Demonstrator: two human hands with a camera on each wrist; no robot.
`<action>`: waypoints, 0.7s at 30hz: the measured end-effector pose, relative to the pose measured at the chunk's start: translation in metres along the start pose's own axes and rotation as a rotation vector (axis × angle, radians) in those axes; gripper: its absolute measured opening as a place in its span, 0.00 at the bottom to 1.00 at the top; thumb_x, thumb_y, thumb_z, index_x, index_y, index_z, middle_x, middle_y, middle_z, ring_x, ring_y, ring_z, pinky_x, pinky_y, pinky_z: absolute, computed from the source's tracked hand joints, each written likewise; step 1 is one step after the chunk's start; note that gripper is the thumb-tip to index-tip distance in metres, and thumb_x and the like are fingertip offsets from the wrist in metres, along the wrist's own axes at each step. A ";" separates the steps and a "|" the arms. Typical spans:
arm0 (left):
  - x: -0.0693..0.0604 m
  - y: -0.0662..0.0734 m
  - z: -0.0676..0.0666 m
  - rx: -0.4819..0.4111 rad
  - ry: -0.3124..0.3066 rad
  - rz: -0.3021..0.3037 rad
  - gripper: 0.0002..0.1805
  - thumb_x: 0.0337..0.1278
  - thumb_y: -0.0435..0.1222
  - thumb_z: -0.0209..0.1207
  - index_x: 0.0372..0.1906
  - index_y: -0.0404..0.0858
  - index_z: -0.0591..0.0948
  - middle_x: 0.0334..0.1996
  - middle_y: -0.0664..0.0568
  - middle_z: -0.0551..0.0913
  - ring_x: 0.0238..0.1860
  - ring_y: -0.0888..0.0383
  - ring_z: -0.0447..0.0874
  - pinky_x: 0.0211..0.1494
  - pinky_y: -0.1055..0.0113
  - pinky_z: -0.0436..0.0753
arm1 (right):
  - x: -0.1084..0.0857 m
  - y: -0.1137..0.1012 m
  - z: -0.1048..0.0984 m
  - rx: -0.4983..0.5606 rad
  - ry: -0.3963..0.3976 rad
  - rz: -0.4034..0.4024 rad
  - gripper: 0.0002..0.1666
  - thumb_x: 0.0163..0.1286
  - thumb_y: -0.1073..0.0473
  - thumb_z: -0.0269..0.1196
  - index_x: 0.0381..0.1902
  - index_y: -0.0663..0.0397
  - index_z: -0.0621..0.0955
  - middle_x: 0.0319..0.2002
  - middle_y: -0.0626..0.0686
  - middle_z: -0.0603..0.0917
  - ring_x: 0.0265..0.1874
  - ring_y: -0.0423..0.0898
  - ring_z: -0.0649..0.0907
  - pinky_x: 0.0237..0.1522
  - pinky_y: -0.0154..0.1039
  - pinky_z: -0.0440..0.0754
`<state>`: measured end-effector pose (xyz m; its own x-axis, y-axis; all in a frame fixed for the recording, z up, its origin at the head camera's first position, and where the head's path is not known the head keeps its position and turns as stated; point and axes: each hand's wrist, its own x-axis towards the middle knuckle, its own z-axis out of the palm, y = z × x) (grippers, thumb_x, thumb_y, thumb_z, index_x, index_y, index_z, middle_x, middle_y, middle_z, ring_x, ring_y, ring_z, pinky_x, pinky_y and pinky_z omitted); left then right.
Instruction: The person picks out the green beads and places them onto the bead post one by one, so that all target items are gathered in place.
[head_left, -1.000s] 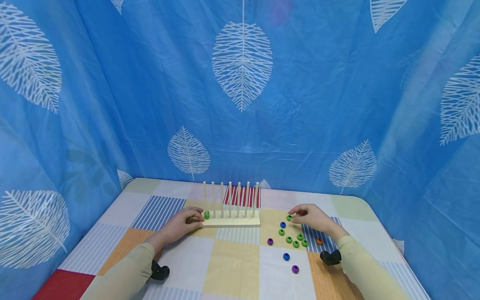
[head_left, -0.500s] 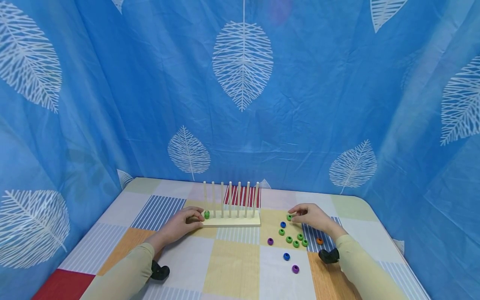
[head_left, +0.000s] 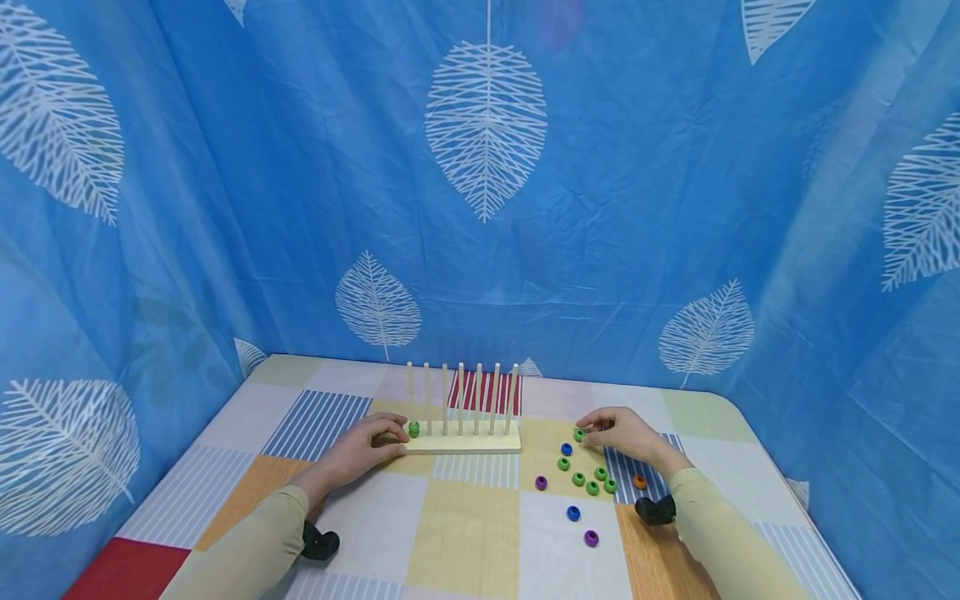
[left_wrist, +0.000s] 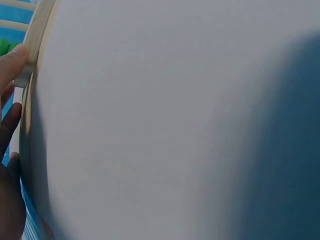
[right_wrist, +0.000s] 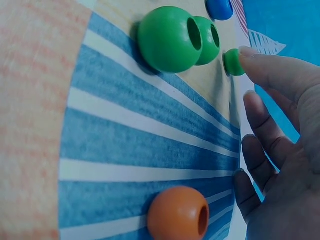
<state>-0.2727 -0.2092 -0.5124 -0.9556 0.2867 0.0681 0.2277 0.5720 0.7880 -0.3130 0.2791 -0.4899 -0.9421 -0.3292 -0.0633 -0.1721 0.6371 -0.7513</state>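
Note:
My left hand (head_left: pixel 372 446) grips the left end of a pale wooden peg board (head_left: pixel 465 442), which has a row of upright pegs (head_left: pixel 461 400). On the leftmost peg sits a green bead (head_left: pixel 414 430). In the left wrist view the thumb (left_wrist: pixel 14 62) presses on the board's edge (left_wrist: pixel 35 47). Over on the right, my right hand (head_left: pixel 622 433) pinches another green bead (head_left: pixel 579 435) at the table's surface. In the right wrist view that bead (right_wrist: pixel 234 62) is at the thumb tip, while the other fingers stay loosely spread; the index finger's contact is partly hidden.
Several loose green beads (head_left: pixel 592 488) lie near the right hand. Blue beads (head_left: pixel 573 513), purple beads (head_left: pixel 591 538) and one orange bead (head_left: pixel 639 482) lie around them. The patchwork tablecloth (head_left: pixel 465 533) reaches back to a blue leaf-print curtain (head_left: pixel 480 275).
The right wrist and forearm have shifted slightly left. Both hands, the peg board and the beads otherwise keep their places.

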 end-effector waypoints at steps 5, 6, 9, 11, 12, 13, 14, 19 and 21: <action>0.000 0.000 0.000 0.000 -0.001 0.004 0.05 0.64 0.39 0.69 0.40 0.55 0.86 0.65 0.51 0.78 0.69 0.45 0.71 0.73 0.44 0.68 | 0.000 0.000 0.001 -0.005 0.003 0.009 0.17 0.68 0.55 0.71 0.52 0.53 0.87 0.39 0.50 0.82 0.38 0.49 0.76 0.43 0.44 0.75; 0.000 0.001 0.000 0.000 -0.001 0.005 0.05 0.64 0.39 0.69 0.40 0.55 0.86 0.65 0.51 0.78 0.69 0.45 0.71 0.73 0.44 0.68 | 0.000 0.000 0.001 -0.004 0.005 0.013 0.17 0.68 0.55 0.71 0.52 0.53 0.87 0.39 0.50 0.82 0.38 0.49 0.76 0.43 0.44 0.75; 0.000 0.001 0.000 0.000 0.000 0.009 0.05 0.65 0.38 0.69 0.40 0.54 0.86 0.65 0.51 0.78 0.69 0.45 0.71 0.73 0.44 0.68 | 0.000 0.000 0.002 -0.002 0.009 0.020 0.17 0.68 0.55 0.71 0.52 0.53 0.87 0.39 0.50 0.82 0.38 0.49 0.76 0.44 0.44 0.75; -0.001 0.001 0.000 0.001 0.001 0.010 0.05 0.64 0.38 0.69 0.40 0.54 0.86 0.65 0.51 0.78 0.69 0.44 0.71 0.73 0.44 0.68 | 0.000 0.000 0.002 -0.003 0.009 0.022 0.16 0.68 0.55 0.71 0.52 0.53 0.87 0.39 0.50 0.82 0.39 0.49 0.76 0.44 0.44 0.75; -0.001 0.001 0.000 0.001 0.002 0.010 0.05 0.64 0.38 0.69 0.40 0.54 0.86 0.65 0.51 0.78 0.69 0.44 0.71 0.73 0.44 0.68 | 0.000 0.000 0.002 -0.003 0.008 0.023 0.16 0.68 0.55 0.71 0.52 0.53 0.87 0.39 0.50 0.82 0.39 0.49 0.76 0.44 0.44 0.75; -0.001 0.001 0.000 0.000 0.002 0.010 0.05 0.64 0.38 0.69 0.40 0.54 0.86 0.65 0.51 0.78 0.69 0.44 0.71 0.73 0.44 0.68 | 0.000 0.000 0.002 -0.001 0.007 0.024 0.16 0.68 0.55 0.71 0.52 0.53 0.87 0.39 0.50 0.82 0.38 0.49 0.76 0.43 0.44 0.75; -0.001 0.001 0.000 -0.001 0.002 0.009 0.05 0.64 0.38 0.69 0.40 0.54 0.86 0.65 0.51 0.78 0.69 0.44 0.71 0.73 0.44 0.68 | 0.000 0.000 0.002 0.000 0.007 0.026 0.16 0.68 0.55 0.71 0.52 0.53 0.87 0.39 0.50 0.82 0.38 0.49 0.76 0.43 0.43 0.75; 0.000 0.001 0.001 -0.004 0.004 0.005 0.05 0.64 0.38 0.69 0.39 0.53 0.86 0.65 0.51 0.78 0.69 0.45 0.71 0.73 0.45 0.68 | 0.002 0.001 0.002 0.015 0.001 0.023 0.16 0.68 0.56 0.71 0.51 0.54 0.87 0.39 0.50 0.82 0.37 0.48 0.76 0.42 0.43 0.75; 0.000 0.001 0.001 -0.004 0.005 0.003 0.05 0.65 0.38 0.69 0.39 0.53 0.86 0.65 0.51 0.78 0.69 0.45 0.71 0.73 0.45 0.68 | 0.002 0.001 0.002 0.021 -0.004 0.019 0.16 0.68 0.56 0.71 0.51 0.55 0.87 0.39 0.51 0.82 0.37 0.49 0.75 0.41 0.43 0.74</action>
<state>-0.2722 -0.2082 -0.5125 -0.9558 0.2845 0.0738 0.2300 0.5677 0.7904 -0.3138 0.2775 -0.4921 -0.9441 -0.3200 -0.0799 -0.1485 0.6287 -0.7634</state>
